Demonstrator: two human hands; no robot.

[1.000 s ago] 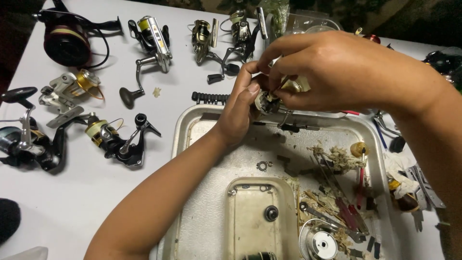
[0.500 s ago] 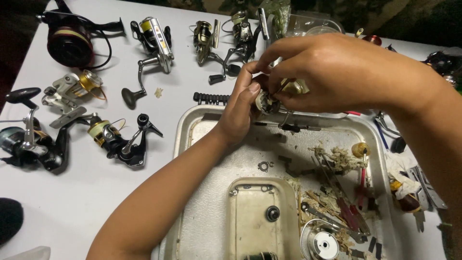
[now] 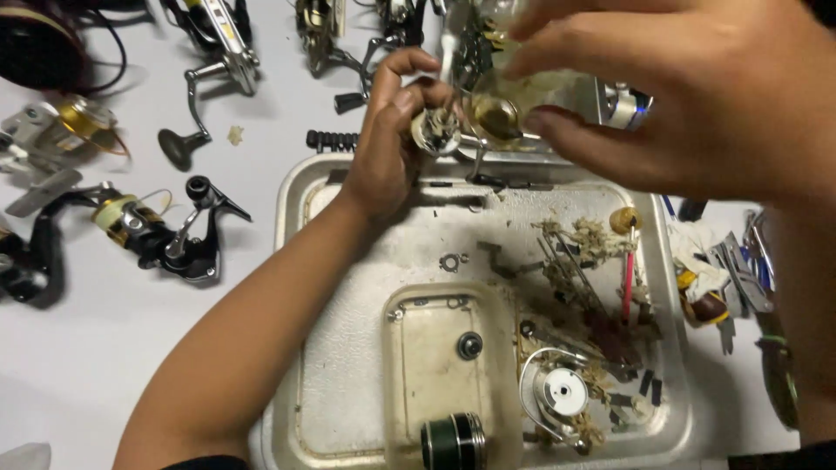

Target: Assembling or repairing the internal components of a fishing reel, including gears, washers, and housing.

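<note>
Head view: both hands meet at the far edge of the tray. The left hand point(image 3: 392, 130) pinches a small round silvery reel part point(image 3: 435, 132), grimy and open-faced, between thumb and fingertips. The right hand point(image 3: 688, 96) is closed round a greasy, translucent yellowish reel body point(image 3: 501, 109), pressed right against that part; a thin wire bail hangs down from the pair.

Below them lies the dented, stained metal tray point(image 3: 348, 365). In it sit a smaller cream rectangular dish point(image 3: 435, 365) with a dark round knob, a dark green spool point(image 3: 453, 442) at its near end, a silver round spool point(image 3: 562, 392), a pink rod point(image 3: 628, 283) and clumps of tangled line and scrap.

Left on the white table point(image 3: 104, 348): a black spinning reel point(image 3: 165, 239), and farther off a silver handle with black knob point(image 3: 187, 130).
</note>
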